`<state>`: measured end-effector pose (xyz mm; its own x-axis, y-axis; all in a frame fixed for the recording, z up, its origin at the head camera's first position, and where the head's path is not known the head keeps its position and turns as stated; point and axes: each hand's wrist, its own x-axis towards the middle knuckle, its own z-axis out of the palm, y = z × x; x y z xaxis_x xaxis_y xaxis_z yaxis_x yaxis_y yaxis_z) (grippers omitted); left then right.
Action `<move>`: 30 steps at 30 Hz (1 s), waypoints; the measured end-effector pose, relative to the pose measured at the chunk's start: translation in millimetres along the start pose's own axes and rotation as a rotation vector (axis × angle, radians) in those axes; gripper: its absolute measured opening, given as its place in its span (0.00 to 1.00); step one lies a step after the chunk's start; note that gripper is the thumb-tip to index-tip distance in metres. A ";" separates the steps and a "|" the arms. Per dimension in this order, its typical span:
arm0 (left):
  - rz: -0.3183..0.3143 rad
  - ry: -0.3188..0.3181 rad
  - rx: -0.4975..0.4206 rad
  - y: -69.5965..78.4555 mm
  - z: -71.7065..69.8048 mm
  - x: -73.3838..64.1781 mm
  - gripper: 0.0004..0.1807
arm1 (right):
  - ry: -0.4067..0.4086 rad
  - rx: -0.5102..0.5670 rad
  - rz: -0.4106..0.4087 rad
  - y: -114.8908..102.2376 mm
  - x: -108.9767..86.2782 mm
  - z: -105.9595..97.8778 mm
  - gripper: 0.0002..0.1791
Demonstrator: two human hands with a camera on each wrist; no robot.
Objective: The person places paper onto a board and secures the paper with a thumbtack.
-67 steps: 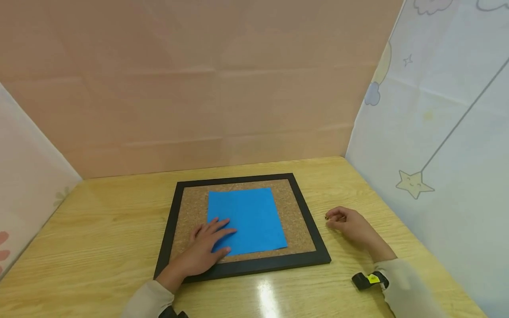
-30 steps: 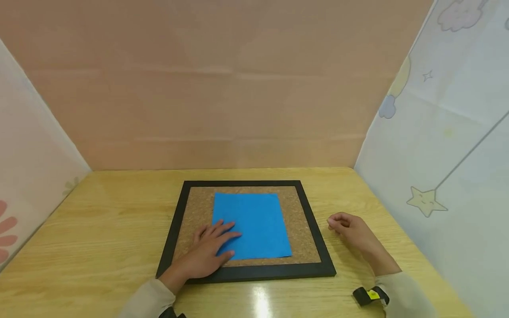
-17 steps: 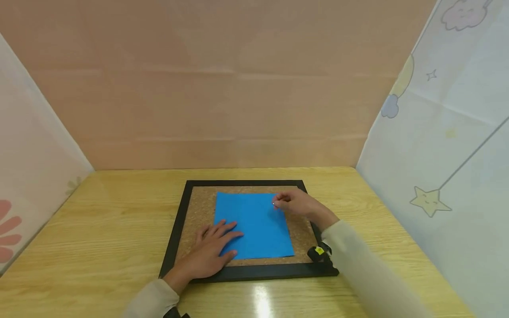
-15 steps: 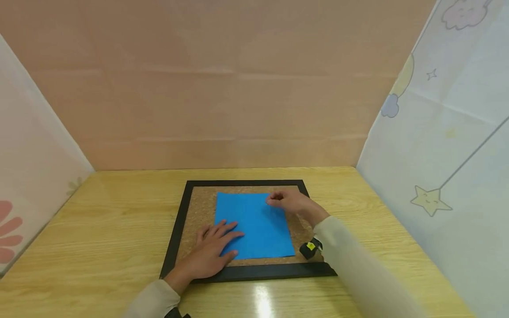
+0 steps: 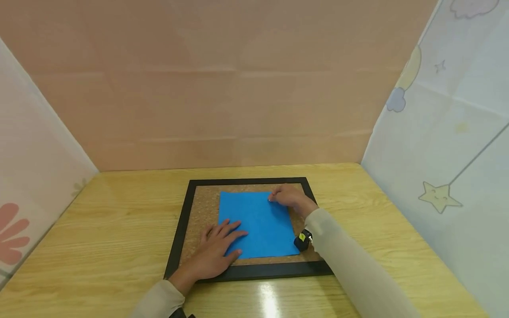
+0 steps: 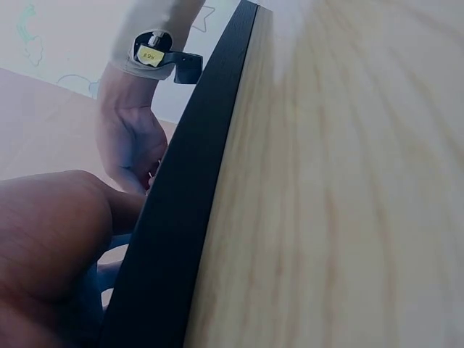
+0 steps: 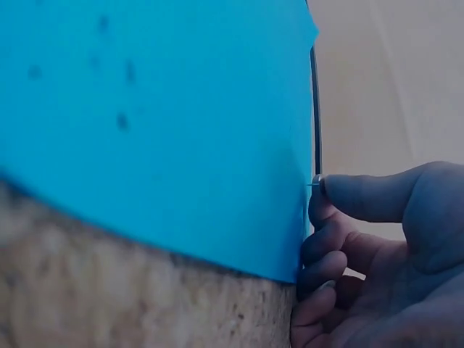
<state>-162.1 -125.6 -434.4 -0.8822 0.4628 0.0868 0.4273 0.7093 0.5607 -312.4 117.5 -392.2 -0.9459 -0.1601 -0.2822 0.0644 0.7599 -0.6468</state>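
Note:
A blue sheet of paper (image 5: 260, 229) lies on a cork board (image 5: 204, 201) with a black frame. My left hand (image 5: 214, 254) rests with spread fingers on the sheet's lower left part and the cork beside it. My right hand (image 5: 288, 195) is over the sheet's upper right corner. Between its thumb and index finger it pinches a small thumbtack (image 7: 317, 181). In the right wrist view the tack's thin point is directed at the paper, close to its edge; whether it touches the paper I cannot tell.
The board's black frame (image 6: 185, 167) lies on a light wooden table (image 5: 131, 216). A plain tan wall (image 5: 199, 88) stands behind, and white panels with printed drawings (image 5: 439, 196) rise at both sides. Each wrist wears a black strap-on camera (image 5: 303, 240).
My right hand has moved left from the table beside the board to the paper's upper right corner. The left hand stays on the sheet. The head view has shifted slightly.

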 end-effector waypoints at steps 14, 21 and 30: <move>-0.003 0.002 0.021 -3.2 1.6 2.0 0.24 | -0.027 0.017 0.054 -0.6 12.2 -2.2 0.14; -0.001 -0.003 0.028 -2.9 2.0 2.8 0.24 | 0.009 -0.011 0.026 2.9 11.8 0.8 0.11; -0.006 -0.004 0.029 -2.3 2.0 3.3 0.24 | 0.053 -0.063 -0.017 3.5 10.4 5.4 0.07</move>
<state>-165.6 -124.6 -437.0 -0.8839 0.4608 0.0798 0.4276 0.7274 0.5367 -320.3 115.1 -401.2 -0.9624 -0.1408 -0.2322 0.0295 0.7959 -0.6048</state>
